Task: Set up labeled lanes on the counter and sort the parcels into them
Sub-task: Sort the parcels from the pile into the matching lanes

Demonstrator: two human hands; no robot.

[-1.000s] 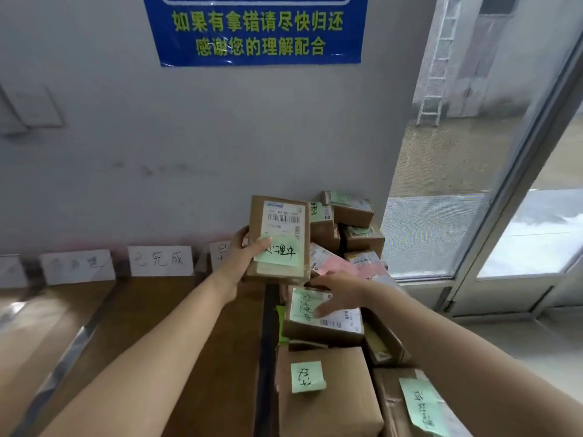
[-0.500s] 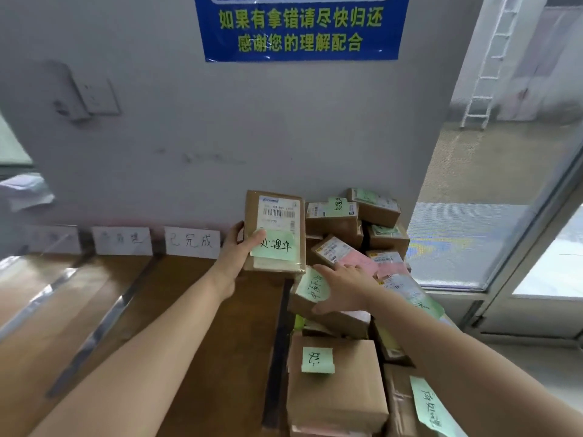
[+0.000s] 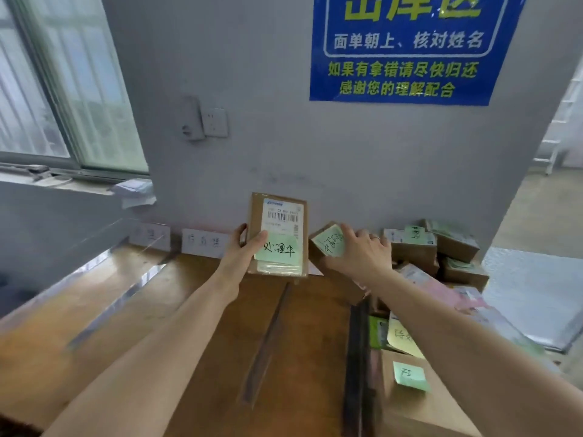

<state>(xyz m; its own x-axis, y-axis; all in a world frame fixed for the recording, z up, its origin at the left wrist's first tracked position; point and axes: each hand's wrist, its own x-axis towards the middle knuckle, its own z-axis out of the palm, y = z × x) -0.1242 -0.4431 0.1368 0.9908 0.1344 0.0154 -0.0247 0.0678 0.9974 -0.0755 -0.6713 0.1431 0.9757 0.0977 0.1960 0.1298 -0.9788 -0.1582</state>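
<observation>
Sorting under way: left hand (image 3: 243, 250) clasps a box (image 3: 280, 216), right hand (image 3: 362, 252) clasps a second box (image 3: 328, 244); lane labels (image 3: 203, 242) stand beyond the left grip, and most of the pile (image 3: 441, 247) waits beside the right grip.

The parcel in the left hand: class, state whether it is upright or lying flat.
Upright: the parcel stands on end, label facing the camera, the left hand gripping its side edge.

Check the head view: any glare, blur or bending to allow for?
Head view: daylight glares off the clear dividers; white lane labels too soft to read; the green note on the parcel in the left hand is sharp; the small parcel in the right hand smears slightly; the window frame bows.
</observation>
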